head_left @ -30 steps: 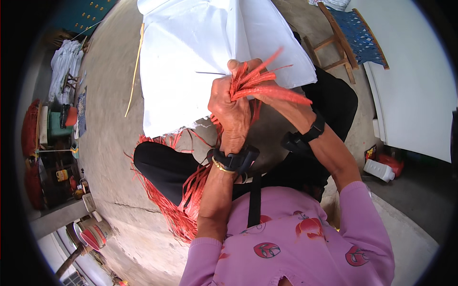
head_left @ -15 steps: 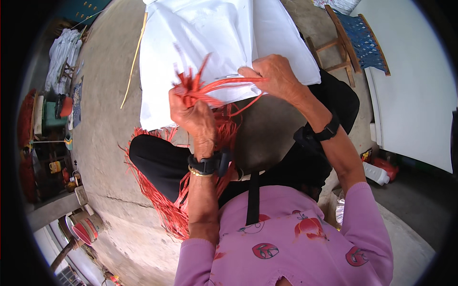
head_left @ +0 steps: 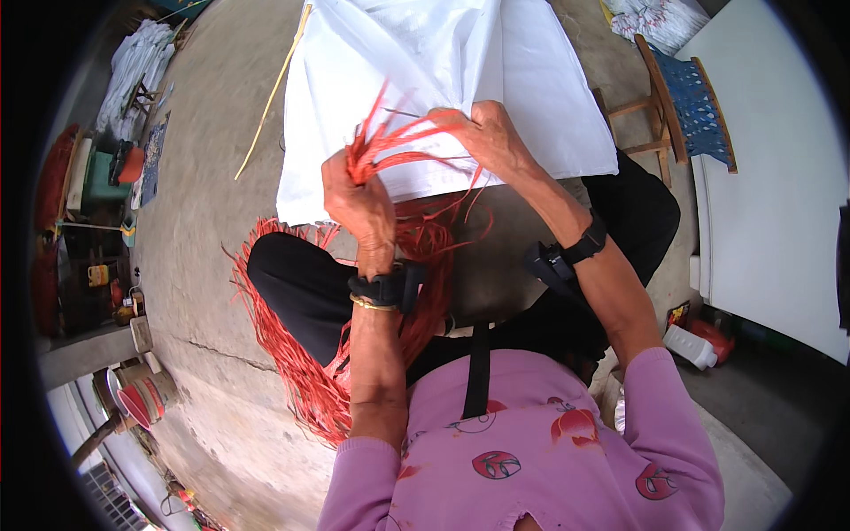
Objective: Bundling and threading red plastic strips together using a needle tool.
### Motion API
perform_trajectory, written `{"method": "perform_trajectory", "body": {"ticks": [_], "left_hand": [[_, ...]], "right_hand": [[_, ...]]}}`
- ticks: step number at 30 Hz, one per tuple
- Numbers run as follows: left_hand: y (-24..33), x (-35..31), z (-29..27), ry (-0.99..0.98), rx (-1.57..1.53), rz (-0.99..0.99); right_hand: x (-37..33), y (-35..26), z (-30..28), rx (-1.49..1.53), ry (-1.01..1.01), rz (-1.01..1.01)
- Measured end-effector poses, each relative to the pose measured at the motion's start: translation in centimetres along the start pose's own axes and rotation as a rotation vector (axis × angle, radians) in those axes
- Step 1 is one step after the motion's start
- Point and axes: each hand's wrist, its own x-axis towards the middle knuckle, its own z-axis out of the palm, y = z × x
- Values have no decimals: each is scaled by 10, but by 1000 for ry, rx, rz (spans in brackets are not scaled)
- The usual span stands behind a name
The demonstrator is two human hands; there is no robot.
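Observation:
A bundle of thin red plastic-looking strips (head_left: 361,157) is gripped in my left hand (head_left: 356,211), its loose ends fanning upward. To its right, my right hand (head_left: 489,140) is closed on a few strips drawn out from that bundle. A thin dark needle-like rod (head_left: 401,112) sticks out leftward beside the right fingers; how it is held is hidden. Both hands are over the near part of a white woven-looking sheet or sack (head_left: 341,88). A long mass of red strips (head_left: 297,376) hangs over and beside my left leg, with more below the hands.
A pale thin stick (head_left: 274,93) lies along the sheet's left edge. At the right stand a wooden stool with a blue woven seat (head_left: 695,97) and a large white panel (head_left: 779,203). Buckets (head_left: 146,398) are at lower left; a white bottle (head_left: 691,347) lies at right.
My right hand has moved slightly left and up, and the strips between the hands now spread more loosely. The view has shifted a little, and my left hand keeps its grip.

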Motion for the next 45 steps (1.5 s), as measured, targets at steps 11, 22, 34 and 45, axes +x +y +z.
{"method": "perform_trajectory", "body": {"ticks": [11,22,34,45], "left_hand": [[38,-12,17,-134,-11,171],[-13,7,-31,55,117,-138],[-1,8,-19,78,14,-19],[44,4,14,18,-24,27]], "right_hand": [[0,-7,37,-159,180,-373],[22,-39,7,-5,-74,102],[20,-32,-3,-347,-185,-96],[21,12,42,560,248,-555]]}}
